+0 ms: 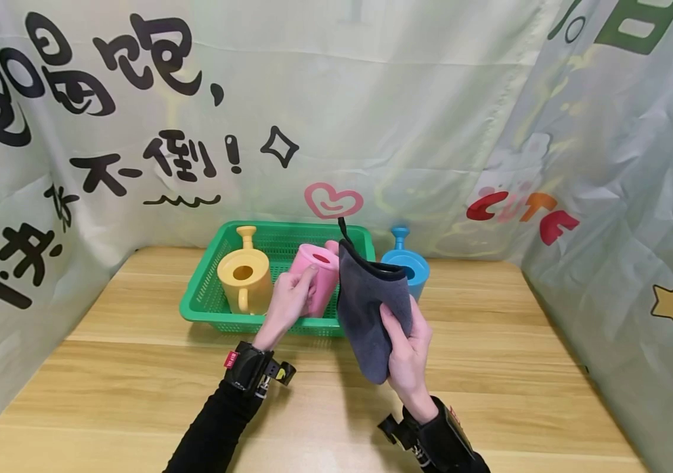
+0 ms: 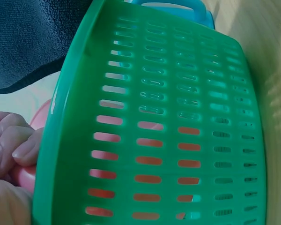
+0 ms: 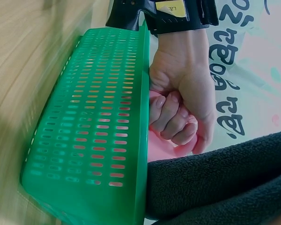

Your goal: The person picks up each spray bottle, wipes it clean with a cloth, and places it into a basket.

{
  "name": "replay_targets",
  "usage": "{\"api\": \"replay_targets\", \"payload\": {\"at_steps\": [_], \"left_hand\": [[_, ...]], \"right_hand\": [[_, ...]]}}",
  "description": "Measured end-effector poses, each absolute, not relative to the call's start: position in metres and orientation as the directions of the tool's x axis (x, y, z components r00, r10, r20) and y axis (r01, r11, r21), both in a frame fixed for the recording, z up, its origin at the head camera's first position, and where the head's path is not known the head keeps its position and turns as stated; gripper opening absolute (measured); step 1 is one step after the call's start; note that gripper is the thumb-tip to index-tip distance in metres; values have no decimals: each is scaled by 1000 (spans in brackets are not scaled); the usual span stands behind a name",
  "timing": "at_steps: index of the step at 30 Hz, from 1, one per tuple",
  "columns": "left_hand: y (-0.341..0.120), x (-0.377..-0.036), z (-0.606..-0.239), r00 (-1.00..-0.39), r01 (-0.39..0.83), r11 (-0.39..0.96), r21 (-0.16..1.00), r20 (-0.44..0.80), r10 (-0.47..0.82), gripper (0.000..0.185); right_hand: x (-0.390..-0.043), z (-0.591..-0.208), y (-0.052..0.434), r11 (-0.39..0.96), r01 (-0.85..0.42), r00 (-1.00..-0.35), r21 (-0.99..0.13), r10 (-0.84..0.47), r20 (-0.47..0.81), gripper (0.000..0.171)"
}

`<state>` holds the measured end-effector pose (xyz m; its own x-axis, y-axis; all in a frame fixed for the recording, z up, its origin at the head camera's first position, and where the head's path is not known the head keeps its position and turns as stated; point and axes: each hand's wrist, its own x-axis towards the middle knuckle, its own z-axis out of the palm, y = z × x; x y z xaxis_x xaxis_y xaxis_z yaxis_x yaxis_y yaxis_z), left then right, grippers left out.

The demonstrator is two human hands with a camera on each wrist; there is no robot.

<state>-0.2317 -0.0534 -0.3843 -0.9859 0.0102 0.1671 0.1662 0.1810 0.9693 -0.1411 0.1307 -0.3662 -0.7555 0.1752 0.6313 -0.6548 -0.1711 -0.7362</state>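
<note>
Gripping pink can [image 1: 315, 276] in left hand [image 1: 286, 303], right hand [image 1: 408, 351] pinching grey cloth [image 1: 368, 309], wooden table [image 1: 135, 381], printed curtain backdrop [image 1: 431, 112]

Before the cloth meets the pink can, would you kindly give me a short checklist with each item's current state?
1. Left hand has a grip on the pink watering can: ok, fingers curl round it.
2. Right hand holds the grey cloth: ok.
3. Cloth close to the pink can: ok, right beside it.
4. Pink can lifted out of the green basket: cannot tell.
5. Yellow watering can out of the way: ok, upright in the basket's left part.
6. Blue watering can apart: ok, behind the cloth on the table.
</note>
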Motion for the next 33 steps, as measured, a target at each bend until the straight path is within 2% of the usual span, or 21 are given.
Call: {"api": "replay_targets", "payload": {"at_steps": [10,25,33], "left_hand": [[-54,-233,-387,-981,194,221,956,195,17,57],[-51,-232,-388,-954,267,374,888,299,-31,58],[-53,-232,-391,-933,286,406,868,348,-87,57]], "right_hand": [[-141,-367,129,-142,-664,-748,-734,141,649,34],[-141,-371,127,-98,-663,-749,-743,65,660,39],[-142,-373,125,-104,-650,-760,-753,56,648,38]]}}
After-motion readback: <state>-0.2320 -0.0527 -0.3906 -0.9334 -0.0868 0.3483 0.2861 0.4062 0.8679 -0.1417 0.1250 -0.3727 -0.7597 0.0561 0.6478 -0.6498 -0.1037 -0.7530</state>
